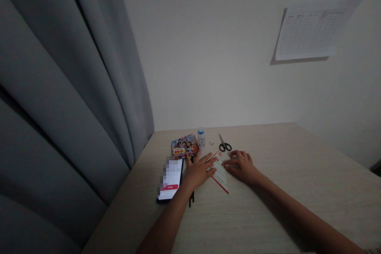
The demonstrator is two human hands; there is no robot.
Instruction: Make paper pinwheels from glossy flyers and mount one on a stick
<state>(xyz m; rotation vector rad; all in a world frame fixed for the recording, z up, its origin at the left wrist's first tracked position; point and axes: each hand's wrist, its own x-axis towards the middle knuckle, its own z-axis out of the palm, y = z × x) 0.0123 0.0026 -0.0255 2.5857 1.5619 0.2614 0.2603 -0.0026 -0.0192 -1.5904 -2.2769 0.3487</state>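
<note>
A printed sheet of paper [219, 174] with red edging and red lettering lies on the table, its visible part shaped like a triangle. My left hand [198, 172] rests across its left side, fingers spread and pressing flat. At the paper's right edge is my right hand [243, 167], fingers loosely bent and apart, the fingertips touching or very near the edge. Black-handled scissors [225, 146] lie just beyond the paper, blades pointing away. Left of my left hand lies a phone [171, 180] with a lit screen.
A colourful printed flyer [185, 145] lies behind the phone, beside a small clear bottle with a blue band [201, 138]. Tiny scraps [211, 143] sit near the scissors. Dark thin strips [192, 200] show under my left wrist. A grey curtain [74, 87] borders the table's left side.
</note>
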